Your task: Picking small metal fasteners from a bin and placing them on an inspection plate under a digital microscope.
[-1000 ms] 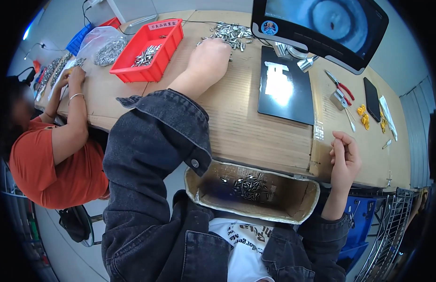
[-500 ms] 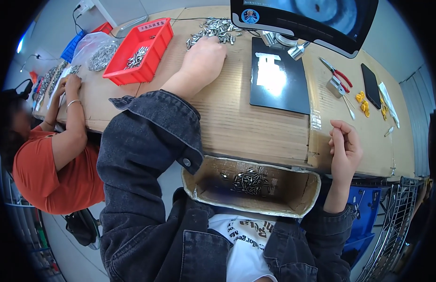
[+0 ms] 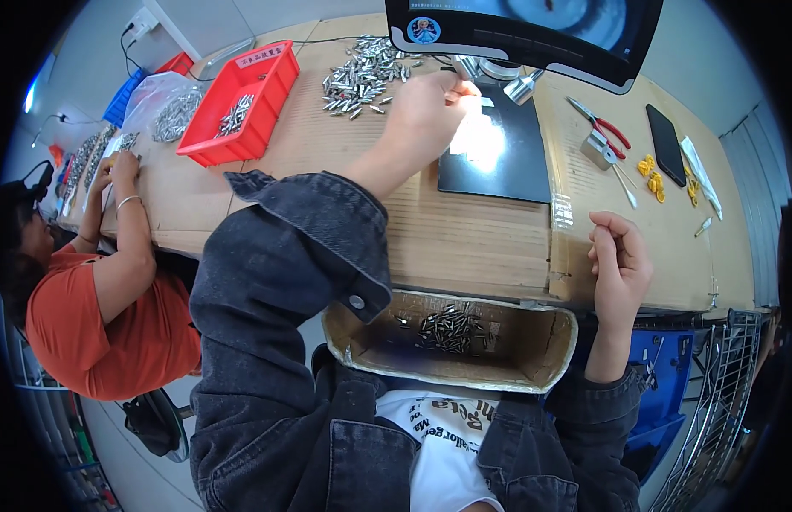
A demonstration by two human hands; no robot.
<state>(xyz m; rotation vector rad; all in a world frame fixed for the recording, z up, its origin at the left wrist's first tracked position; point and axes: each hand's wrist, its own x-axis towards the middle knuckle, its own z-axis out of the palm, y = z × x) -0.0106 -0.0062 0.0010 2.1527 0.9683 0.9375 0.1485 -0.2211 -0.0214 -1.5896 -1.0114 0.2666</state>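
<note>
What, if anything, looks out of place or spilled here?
Nothing looks clearly spilled or damaged. Slightly untidy: crumpled yellow pieces lie loose beside the phone, and metal parts sit heaped on the table outside the red bin.

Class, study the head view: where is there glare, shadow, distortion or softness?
Head view: white glare washes out part of the black plate near the left hand; head view: the tabletop looks bowed, the corners go black; head view: metal parts in the cardboard box lie in shadow; head view: the image on the monitor looks soft.
</note>
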